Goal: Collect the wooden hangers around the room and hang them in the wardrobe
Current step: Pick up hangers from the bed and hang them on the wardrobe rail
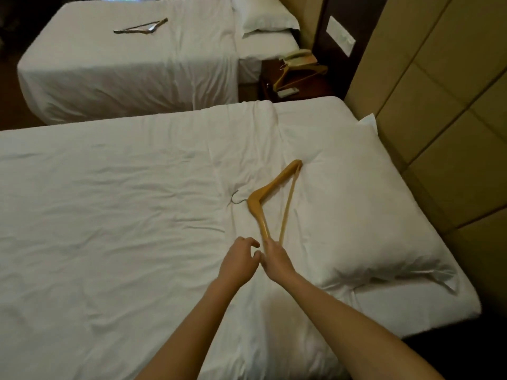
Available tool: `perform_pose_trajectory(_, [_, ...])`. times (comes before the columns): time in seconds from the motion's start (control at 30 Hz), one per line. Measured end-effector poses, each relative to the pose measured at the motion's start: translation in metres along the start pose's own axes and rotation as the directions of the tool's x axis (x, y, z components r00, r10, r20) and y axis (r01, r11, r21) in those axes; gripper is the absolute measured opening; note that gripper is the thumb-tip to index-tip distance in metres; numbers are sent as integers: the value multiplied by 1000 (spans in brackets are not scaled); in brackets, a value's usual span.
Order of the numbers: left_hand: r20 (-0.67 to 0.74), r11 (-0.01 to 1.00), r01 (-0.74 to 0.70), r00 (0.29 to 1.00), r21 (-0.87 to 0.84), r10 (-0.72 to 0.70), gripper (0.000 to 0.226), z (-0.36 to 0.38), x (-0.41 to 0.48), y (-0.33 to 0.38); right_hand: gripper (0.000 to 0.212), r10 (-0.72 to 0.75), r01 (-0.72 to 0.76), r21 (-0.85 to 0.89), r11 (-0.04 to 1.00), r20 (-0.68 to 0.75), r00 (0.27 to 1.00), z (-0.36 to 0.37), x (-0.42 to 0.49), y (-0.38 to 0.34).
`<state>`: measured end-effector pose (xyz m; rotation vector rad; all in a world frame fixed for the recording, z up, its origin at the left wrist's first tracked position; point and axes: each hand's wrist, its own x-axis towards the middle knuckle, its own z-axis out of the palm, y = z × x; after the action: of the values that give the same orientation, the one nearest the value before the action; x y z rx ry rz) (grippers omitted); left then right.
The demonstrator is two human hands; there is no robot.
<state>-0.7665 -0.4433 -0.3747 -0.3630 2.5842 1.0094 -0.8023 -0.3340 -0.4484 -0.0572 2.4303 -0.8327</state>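
A light wooden hanger [267, 192] with a metal hook lies on the near bed [109, 215], partly on the pillow's edge. My right hand [275, 259] grips the hanger's near end, where the arm and the bar meet. Just left of it, my left hand [240, 260] hovers with loosely curled fingers and holds nothing. A second, darker hanger [141, 27] lies flat on the far bed [123, 64]. A third wooden hanger [299, 75] rests on the nightstand between the beds.
A large white pillow [356, 215] lies on the near bed at the right. The dark nightstand [270, 89] also carries a telephone [297, 57] and a remote. A padded beige headboard wall [439, 105] runs along the right. A narrow gap separates the beds.
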Motion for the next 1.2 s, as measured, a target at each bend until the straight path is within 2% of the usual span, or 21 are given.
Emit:
perform_pose_trajectory(0.17, [-25, 999, -14, 1000, -29, 14, 30, 21, 75, -24, 40, 134, -128, 64, 990, -95, 986, 27, 111, 27])
perform_pose_trajectory(0.23, [-38, 999, -9, 999, -40, 7, 29, 29, 96, -34, 54, 164, -165, 4, 986, -116, 980, 39, 140, 39])
perform_pose_trajectory(0.33, [-40, 998, 15, 999, -53, -18, 28, 41, 117, -42, 79, 188, -196, -117, 974, -76, 979, 55, 163, 55])
perform_pose_trajectory(0.4, [-28, 997, 40, 999, -61, -42, 28, 45, 122, -42, 77, 181, -189, -188, 964, -60, 982, 60, 169, 58])
perform_pose_trajectory(0.43, [-25, 997, 52, 998, -64, -53, 29, 44, 123, -40, 73, 195, -201, -171, 964, -53, 979, 59, 171, 54])
perform_pose_trajectory(0.53, [-41, 994, 79, 996, -71, -82, 30, 33, 122, -27, 58, 269, -271, -35, 962, -69, 961, 41, 165, 39])
perform_pose_trajectory(0.67, [-97, 985, 116, 987, -127, -129, 42, -7, 115, 11, 29, 234, -188, 232, 955, -193, 953, -10, 112, 7])
perform_pose_trajectory(0.8, [-78, 941, 155, 979, -301, -186, 71, -64, 95, 95, 28, 255, -100, 544, 833, -216, 943, -83, 30, -41])
perform_pose_trajectory(0.87, [-36, 923, 111, 990, -369, -133, 81, -88, 73, 144, 24, 257, -55, 648, 760, -222, 941, -128, -22, -64])
perform_pose_trajectory(0.93, [12, 906, 7, 1000, -423, -3, 86, -105, 49, 185, 21, 233, 27, 712, 701, -264, 936, -168, -68, -82])
perform_pose_trajectory(1.03, [43, 828, -192, 967, -527, 251, 62, -122, 6, 244, 31, 198, 165, 735, 657, -381, 903, -221, -133, -96])
perform_pose_trajectory(1.1, [31, 781, -283, 932, -557, 360, 50, -125, -20, 276, 36, 192, 216, 723, 656, -436, 879, -244, -170, -102])
perform_pose_trajectory(1.2, [84, 732, -376, 859, -569, 506, 42, -119, -70, 311, 39, 250, 283, 763, 582, -498, 830, -255, -236, -99])
